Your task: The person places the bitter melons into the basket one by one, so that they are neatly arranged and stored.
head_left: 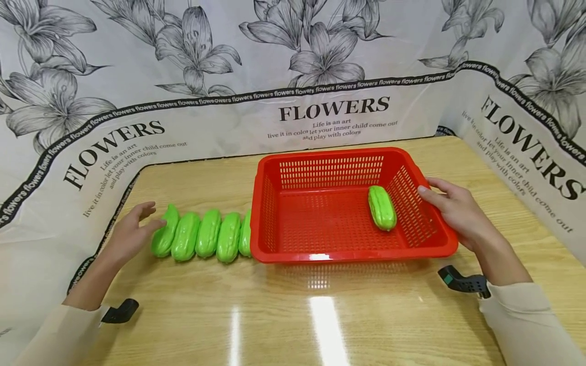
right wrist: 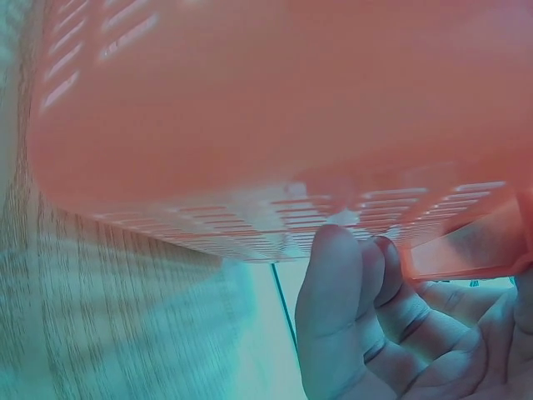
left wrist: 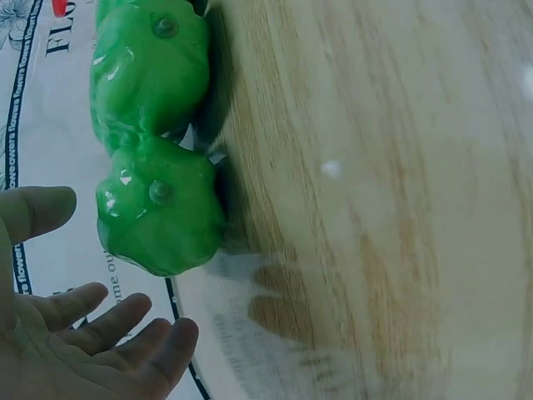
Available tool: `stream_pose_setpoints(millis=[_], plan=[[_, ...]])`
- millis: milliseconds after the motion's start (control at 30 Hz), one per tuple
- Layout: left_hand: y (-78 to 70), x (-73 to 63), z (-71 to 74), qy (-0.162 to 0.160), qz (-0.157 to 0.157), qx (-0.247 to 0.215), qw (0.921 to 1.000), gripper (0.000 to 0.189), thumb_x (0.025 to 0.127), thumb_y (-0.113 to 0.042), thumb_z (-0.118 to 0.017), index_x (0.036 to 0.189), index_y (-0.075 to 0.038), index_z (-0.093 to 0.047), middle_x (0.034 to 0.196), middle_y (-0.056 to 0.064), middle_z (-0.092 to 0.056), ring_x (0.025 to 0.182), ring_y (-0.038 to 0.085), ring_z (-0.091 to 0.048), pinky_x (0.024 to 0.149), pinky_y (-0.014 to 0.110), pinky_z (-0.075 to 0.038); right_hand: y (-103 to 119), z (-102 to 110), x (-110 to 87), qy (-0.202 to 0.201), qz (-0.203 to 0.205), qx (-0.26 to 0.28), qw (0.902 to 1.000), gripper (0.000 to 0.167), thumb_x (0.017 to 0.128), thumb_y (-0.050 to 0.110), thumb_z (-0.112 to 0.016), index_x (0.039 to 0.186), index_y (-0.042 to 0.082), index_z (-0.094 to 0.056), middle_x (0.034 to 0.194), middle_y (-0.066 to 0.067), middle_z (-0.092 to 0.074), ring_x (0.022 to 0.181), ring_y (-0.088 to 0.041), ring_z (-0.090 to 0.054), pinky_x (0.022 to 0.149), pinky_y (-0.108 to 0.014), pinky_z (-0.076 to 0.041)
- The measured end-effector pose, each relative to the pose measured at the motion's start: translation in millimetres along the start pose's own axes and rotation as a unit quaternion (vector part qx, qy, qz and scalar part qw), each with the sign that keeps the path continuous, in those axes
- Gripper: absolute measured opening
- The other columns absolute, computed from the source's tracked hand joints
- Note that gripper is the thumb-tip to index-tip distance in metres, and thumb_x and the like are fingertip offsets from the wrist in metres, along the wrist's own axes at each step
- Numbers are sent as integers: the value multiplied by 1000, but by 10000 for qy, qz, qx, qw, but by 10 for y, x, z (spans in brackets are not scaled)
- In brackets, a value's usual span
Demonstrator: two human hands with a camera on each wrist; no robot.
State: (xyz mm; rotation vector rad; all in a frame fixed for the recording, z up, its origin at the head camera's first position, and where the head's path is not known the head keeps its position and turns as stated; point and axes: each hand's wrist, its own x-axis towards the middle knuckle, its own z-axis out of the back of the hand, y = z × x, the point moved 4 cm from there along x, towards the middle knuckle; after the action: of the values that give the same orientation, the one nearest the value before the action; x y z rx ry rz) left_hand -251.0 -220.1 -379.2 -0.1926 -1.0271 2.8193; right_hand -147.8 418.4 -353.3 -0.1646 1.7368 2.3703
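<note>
A red plastic basket (head_left: 320,256) with slotted walls is on the table, its left side overlapping the end of a row of glossy green cucumber-like vegetables (head_left: 208,234). One more such vegetable (head_left: 382,208) lies inside it, toward the right wall. My right hand (head_left: 460,211) grips the basket's right rim, thumb on top and fingers curled underneath. In the right wrist view, those fingers (right wrist: 333,300) show close against the basket's outer wall (right wrist: 250,125). My left hand (head_left: 130,231) is at the row's leftmost vegetable (head_left: 166,234), fingers spread and thumb apart, holding nothing.
A wood-grain table (head_left: 197,305) carries everything. White cloth with flower prints (head_left: 220,127) rises along its back and both sides. Each wrist wears a dark camera mount, such as the right one (head_left: 462,282).
</note>
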Motion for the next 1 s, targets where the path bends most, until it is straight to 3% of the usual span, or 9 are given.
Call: stream_pose_setpoints(millis=[267, 600, 1000], plan=[[42, -20, -86, -15, -11, 128, 9999, 70, 103, -34, -55, 153, 8, -29, 143, 37, -45, 132, 56, -41, 104, 68, -38, -50, 17, -13, 13, -8, -109, 9999, 75, 105, 43, -51, 160, 3, -20, 101, 14, -66, 87, -12, -72, 73, -41, -63], [32, -10, -157, 48, -31, 251, 9997, 67, 101, -32, -62, 149, 8, -39, 133, 34, -54, 120, 50, -55, 89, 54, -55, -70, 13, -52, 26, -1, -109, 9999, 76, 106, 42, -50, 160, 1, -17, 99, 17, -67, 87, -12, -72, 72, -40, -63], [58, 12, -72, 239, 54, 863, 9960, 67, 99, -40, -62, 141, 11, -48, 128, 37, -57, 115, 53, -56, 86, 56, -53, -21, -13, 22, 64, 35, -67, 10000, 77, 105, 42, -51, 160, 1, -16, 99, 16, -67, 86, -12, -73, 72, -41, -63]])
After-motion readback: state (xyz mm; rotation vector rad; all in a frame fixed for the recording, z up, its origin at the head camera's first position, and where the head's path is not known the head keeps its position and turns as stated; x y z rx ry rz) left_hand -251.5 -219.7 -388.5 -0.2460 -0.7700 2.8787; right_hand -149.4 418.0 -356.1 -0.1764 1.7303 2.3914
